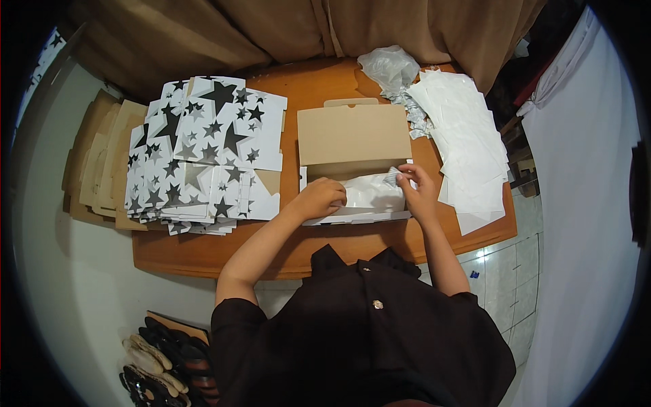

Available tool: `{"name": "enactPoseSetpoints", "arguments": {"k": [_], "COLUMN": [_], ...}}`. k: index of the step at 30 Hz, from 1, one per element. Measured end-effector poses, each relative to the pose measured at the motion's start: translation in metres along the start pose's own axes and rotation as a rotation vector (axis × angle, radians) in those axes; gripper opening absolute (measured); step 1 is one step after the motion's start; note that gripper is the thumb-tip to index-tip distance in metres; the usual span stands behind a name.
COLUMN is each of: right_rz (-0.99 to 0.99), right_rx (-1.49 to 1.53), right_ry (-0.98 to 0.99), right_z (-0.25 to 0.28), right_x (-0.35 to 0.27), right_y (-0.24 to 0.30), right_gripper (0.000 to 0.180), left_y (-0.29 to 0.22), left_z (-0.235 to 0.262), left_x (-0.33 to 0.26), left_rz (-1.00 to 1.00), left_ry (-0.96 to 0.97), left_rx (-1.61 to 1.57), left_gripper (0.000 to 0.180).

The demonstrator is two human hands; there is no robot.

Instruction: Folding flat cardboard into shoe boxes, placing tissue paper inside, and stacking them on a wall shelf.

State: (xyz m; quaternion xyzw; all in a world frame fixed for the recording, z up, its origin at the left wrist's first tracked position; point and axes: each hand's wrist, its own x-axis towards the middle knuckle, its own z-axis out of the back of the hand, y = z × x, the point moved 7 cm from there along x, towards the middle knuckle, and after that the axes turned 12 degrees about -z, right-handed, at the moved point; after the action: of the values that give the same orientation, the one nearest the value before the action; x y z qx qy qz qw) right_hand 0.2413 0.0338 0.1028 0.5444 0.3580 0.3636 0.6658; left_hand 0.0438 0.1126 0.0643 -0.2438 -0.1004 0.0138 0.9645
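An open cardboard box [354,139] stands in front of me, its brown lid raised at the far side. White tissue paper [371,197] covers what lies inside, with the contents hidden beneath it. My left hand [321,198] is at the box's left end, fingers curled and closed on the paper's edge. At the right end, my right hand [419,188] pinches a small grey-and-white striped sachet [392,177] between thumb and fingers, just above the paper.
Star-printed flat boxes [203,146] are stacked at the left, beside brown cardboard sheets [102,159]. White paper sheets [464,149] lie at the right. Behind them sit a clear plastic bag [388,68] and a strip of small sachets [416,117]. Shoes [159,363] are at the lower left.
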Motion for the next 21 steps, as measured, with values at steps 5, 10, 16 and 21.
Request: {"name": "enactPoseSetpoints", "arguments": {"k": [5,10,16,21], "right_rz": [0.068,0.125,0.148,0.229], "right_rx": [-0.767,-0.842,-0.718,-0.819], "right_ry": [0.085,-0.134,-0.190,-0.121], "right_z": [-0.047,-0.036,-0.019,-0.039], "right_x": [-0.001,0.009,0.026,0.021], "right_y": [-0.026,-0.016,-0.010,-0.030], "right_gripper": [0.022,0.032,0.035,0.037], "left_y": [0.000,-0.004,0.006,0.003], "left_z": [-0.008,0.020,0.053,-0.010], "left_x": [-0.002,-0.001,-0.011,0.002], "left_rz": [0.039,0.235,0.510,0.173], "left_ry": [0.039,0.099,-0.178,0.345], "left_rx": [-0.070,-0.444,-0.380,0.348], "left_gripper": [0.021,0.024,0.028,0.051]}}
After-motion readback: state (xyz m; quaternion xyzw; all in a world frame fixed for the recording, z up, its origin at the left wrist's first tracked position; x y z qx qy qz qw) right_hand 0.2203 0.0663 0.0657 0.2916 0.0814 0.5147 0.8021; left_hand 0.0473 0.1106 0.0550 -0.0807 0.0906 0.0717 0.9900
